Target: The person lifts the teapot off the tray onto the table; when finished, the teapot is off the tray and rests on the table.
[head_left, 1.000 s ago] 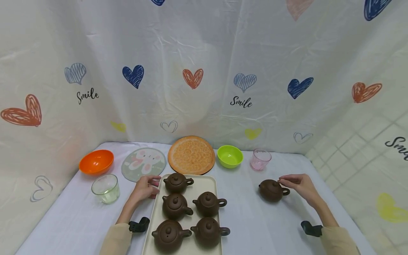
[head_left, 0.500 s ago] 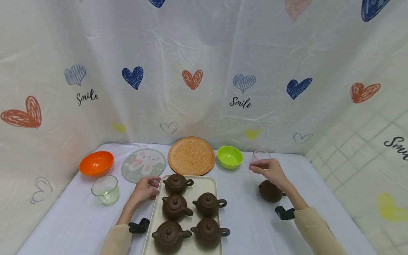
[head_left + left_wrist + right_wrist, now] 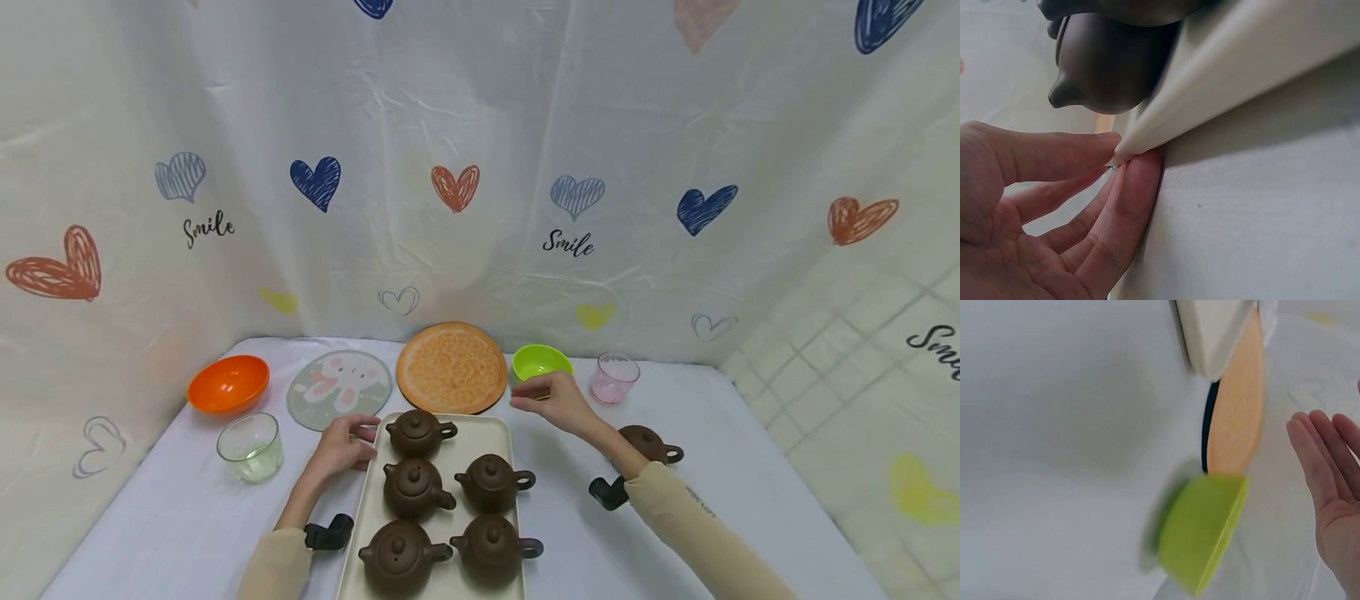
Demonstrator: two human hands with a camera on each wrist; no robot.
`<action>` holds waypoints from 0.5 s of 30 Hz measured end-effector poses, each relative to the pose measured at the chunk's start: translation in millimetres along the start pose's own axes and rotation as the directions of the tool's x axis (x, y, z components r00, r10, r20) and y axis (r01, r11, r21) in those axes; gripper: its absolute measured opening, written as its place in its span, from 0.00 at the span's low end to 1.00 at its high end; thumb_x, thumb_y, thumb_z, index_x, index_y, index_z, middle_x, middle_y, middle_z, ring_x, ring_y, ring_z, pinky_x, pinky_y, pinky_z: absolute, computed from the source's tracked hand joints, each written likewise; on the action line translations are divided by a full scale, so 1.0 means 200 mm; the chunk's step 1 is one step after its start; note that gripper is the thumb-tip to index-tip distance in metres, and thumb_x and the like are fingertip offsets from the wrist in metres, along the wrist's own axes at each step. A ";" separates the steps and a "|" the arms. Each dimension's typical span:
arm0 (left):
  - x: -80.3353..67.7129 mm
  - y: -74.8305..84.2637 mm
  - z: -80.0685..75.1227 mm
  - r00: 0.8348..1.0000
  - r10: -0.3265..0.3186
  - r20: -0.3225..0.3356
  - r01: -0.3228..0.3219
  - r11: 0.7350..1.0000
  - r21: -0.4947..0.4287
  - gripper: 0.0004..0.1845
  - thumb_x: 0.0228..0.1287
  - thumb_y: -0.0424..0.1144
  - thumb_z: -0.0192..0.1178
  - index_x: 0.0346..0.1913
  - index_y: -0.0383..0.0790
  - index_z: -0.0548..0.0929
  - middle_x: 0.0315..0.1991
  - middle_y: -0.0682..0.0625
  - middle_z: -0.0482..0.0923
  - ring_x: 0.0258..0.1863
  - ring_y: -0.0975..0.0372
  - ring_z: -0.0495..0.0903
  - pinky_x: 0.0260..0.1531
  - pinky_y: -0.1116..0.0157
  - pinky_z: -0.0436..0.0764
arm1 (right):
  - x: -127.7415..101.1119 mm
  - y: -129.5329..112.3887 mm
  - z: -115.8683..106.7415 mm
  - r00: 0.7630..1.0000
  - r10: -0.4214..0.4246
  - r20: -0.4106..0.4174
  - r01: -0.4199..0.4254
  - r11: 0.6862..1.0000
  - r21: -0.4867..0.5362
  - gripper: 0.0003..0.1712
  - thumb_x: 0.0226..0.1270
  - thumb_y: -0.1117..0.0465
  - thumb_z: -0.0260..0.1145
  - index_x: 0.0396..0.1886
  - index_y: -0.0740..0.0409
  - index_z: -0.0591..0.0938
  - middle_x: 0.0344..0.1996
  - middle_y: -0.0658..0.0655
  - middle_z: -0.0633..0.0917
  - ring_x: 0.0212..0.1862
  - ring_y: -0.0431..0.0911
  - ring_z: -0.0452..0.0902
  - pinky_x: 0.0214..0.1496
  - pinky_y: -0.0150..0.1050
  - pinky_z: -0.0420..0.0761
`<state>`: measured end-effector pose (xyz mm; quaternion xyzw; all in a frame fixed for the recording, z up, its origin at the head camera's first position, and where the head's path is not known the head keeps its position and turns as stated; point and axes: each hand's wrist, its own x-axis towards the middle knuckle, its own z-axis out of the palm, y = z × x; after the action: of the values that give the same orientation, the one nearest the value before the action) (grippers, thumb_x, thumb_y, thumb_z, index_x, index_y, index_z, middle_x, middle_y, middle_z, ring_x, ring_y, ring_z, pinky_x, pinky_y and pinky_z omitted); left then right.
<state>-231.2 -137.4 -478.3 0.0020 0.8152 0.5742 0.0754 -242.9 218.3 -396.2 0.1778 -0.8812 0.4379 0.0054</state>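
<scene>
A cream tray carries several brown teapots, the back one nearest my left hand. That hand lies beside the tray's back left corner, with nearly straight fingers touching it. One teapot looms just above them in the left wrist view. My right hand hovers open and empty, palm showing, between the tray's back right corner and the green bowl. A lone brown teapot stands on the table to the right, partly hidden by my right forearm.
Along the back stand an orange bowl, a bunny mat, a round orange mat and a pink cup. A clear glass cup sits left of the tray. A heart-printed curtain closes the back and sides.
My right hand left the lone teapot, passed by the pink cup and swung left to the green bowl. The left hand and tray have not moved.
</scene>
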 end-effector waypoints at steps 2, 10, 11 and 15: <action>0.00 0.00 0.00 1.000 -0.001 -0.006 0.001 1.000 0.002 0.28 0.44 0.18 0.59 0.55 0.27 0.77 0.36 0.39 0.81 0.28 0.57 0.82 0.23 0.59 0.85 | 0.02 -0.01 0.05 0.999 -0.021 0.032 0.021 1.000 0.006 0.16 0.57 0.61 0.72 0.42 0.67 0.86 0.36 0.61 0.88 0.38 0.51 0.86 0.40 0.37 0.85; -0.01 0.02 0.00 1.000 0.005 0.004 -0.005 1.000 -0.022 0.28 0.44 0.18 0.59 0.55 0.25 0.77 0.37 0.38 0.80 0.28 0.56 0.82 0.23 0.59 0.85 | 0.10 -0.07 0.18 0.983 -0.092 0.160 0.100 0.994 -0.037 0.17 0.57 0.60 0.71 0.42 0.69 0.85 0.37 0.61 0.88 0.40 0.51 0.85 0.42 0.35 0.84; -0.01 0.02 0.00 1.000 0.006 0.007 -0.006 1.000 -0.024 0.28 0.44 0.18 0.59 0.55 0.25 0.77 0.37 0.38 0.80 0.28 0.56 0.82 0.23 0.59 0.85 | 0.11 -0.07 0.20 0.979 -0.097 0.176 0.107 0.993 -0.044 0.17 0.57 0.61 0.71 0.42 0.69 0.85 0.38 0.61 0.88 0.40 0.51 0.85 0.42 0.34 0.84; -0.02 0.02 0.00 1.000 0.009 0.015 -0.009 1.000 -0.028 0.28 0.44 0.18 0.59 0.55 0.24 0.76 0.37 0.38 0.80 0.28 0.56 0.82 0.23 0.58 0.85 | 0.16 -0.09 0.23 0.967 -0.113 0.230 0.137 0.986 -0.092 0.17 0.57 0.60 0.72 0.42 0.69 0.85 0.37 0.59 0.88 0.39 0.47 0.85 0.40 0.31 0.84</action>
<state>-227.8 -137.0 -474.1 0.0088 0.8064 0.5860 0.0791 -260.5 162.3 -405.3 0.2807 -0.8854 0.3661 -0.0570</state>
